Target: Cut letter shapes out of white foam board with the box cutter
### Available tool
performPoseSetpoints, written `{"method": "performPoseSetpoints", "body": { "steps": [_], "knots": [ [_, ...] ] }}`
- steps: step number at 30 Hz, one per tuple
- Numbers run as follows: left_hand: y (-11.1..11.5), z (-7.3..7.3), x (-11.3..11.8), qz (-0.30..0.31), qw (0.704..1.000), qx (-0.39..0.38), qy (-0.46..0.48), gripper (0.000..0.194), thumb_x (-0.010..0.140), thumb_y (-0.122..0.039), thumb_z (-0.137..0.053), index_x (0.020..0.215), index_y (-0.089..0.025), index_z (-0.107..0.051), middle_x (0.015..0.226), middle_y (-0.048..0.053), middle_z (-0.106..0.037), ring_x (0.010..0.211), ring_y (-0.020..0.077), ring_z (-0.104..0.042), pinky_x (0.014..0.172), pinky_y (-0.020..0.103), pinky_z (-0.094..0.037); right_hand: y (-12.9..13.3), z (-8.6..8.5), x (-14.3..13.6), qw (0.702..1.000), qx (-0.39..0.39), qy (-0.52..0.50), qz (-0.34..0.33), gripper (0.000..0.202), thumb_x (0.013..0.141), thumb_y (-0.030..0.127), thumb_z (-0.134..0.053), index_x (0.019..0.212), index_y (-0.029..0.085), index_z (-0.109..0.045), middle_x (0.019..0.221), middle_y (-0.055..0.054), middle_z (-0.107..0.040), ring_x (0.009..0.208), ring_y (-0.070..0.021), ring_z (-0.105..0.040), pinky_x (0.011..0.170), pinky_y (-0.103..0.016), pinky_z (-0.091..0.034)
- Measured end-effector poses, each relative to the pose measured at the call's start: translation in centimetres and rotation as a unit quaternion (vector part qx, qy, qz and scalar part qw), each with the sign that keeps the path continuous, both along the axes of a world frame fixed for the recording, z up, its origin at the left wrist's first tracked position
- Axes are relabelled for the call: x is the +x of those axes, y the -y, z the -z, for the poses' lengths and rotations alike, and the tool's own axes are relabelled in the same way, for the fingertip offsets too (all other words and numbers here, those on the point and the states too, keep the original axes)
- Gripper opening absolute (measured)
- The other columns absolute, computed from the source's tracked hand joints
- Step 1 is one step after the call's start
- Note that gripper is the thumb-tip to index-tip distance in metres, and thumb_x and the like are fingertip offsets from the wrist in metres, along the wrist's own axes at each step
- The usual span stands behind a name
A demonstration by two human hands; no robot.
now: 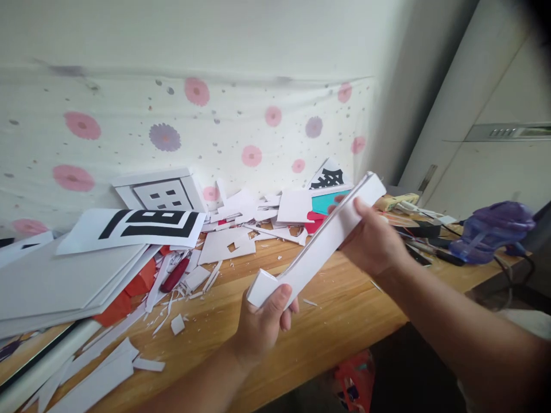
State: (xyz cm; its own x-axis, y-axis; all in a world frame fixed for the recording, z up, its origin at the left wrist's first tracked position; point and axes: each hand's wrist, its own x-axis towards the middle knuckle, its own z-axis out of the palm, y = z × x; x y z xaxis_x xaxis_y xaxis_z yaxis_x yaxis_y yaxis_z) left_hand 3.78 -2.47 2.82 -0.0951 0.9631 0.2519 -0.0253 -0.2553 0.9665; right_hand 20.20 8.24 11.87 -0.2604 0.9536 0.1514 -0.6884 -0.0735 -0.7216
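Observation:
A long white foam board piece (321, 246), bent or built up at both ends, is held at a slant above the table. My left hand (262, 321) grips its lower end, thumb on the face that I see and fingers behind. Around the upper end, my right hand (374, 238) is closed, its thumb along the near edge and its fingers partly hidden behind the piece. Behind it lie white board offcuts (228, 244), and a dark red tool handle (174, 275) rests among the scraps to the left.
Stacked white boards (64, 281) and a printed character sheet (138, 229) cover the left side. A white character panel (161, 192) leans on the flower-patterned wall cover. At right stand a purple jug (493, 229) and cables. The wooden table's (344, 321) front edge runs below my hands.

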Motion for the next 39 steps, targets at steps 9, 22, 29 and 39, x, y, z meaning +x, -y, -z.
{"method": "performPoseSetpoints", "body": {
  "steps": [9,22,29,39],
  "knots": [
    [-0.8,0.8,-0.4,-0.057,0.998,-0.018,-0.003,0.04,0.083,-0.046,-0.052,0.059,-0.015,-0.056,0.043,-0.001,-0.05,0.037,0.0079,-0.042,0.04,0.022,-0.029,3.0,4.0,-3.6,0.993,-0.003,0.064,-0.103,0.029,0.061,0.026,-0.078,0.078,0.016,-0.056,0.066,0.003,-0.057,0.06,-0.0104,-0.052,0.057,-0.025,-0.046],
    [-1.4,-0.2,-0.8,-0.086,0.996,-0.023,-0.006,0.039,0.079,-0.047,-0.056,0.056,-0.016,-0.052,0.052,0.0,-0.057,0.036,0.0074,-0.04,0.039,0.023,-0.029,-2.4,3.3,1.8,0.977,0.065,0.194,0.057,0.034,0.068,0.047,-0.064,0.083,0.019,-0.053,0.073,0.0,-0.061,0.062,-0.0116,-0.055,0.064,-0.029,-0.048],
    [-3.8,0.2,-1.8,-0.141,0.989,-0.047,0.006,0.029,0.077,-0.041,-0.059,0.061,-0.018,-0.049,0.051,-0.003,-0.056,0.037,0.0091,-0.039,0.038,0.023,-0.03,-2.8,7.9,3.1,0.89,0.124,0.438,-0.004,0.014,0.066,0.028,-0.064,0.066,0.016,-0.056,0.059,0.002,-0.055,0.052,-0.0091,-0.047,0.055,-0.024,-0.039],
    [-3.9,1.3,-2.5,-0.165,0.971,-0.06,-0.16,0.037,0.078,-0.048,-0.053,0.057,-0.018,-0.055,0.046,-0.002,-0.054,0.04,0.0117,-0.044,0.043,0.026,-0.036,-3.1,8.4,6.1,0.448,0.484,0.749,-0.064,0.019,0.08,0.024,-0.052,0.093,0.022,-0.066,0.096,-0.005,-0.065,0.089,-0.018,-0.058,0.074,-0.026,-0.042]
  ]
}}
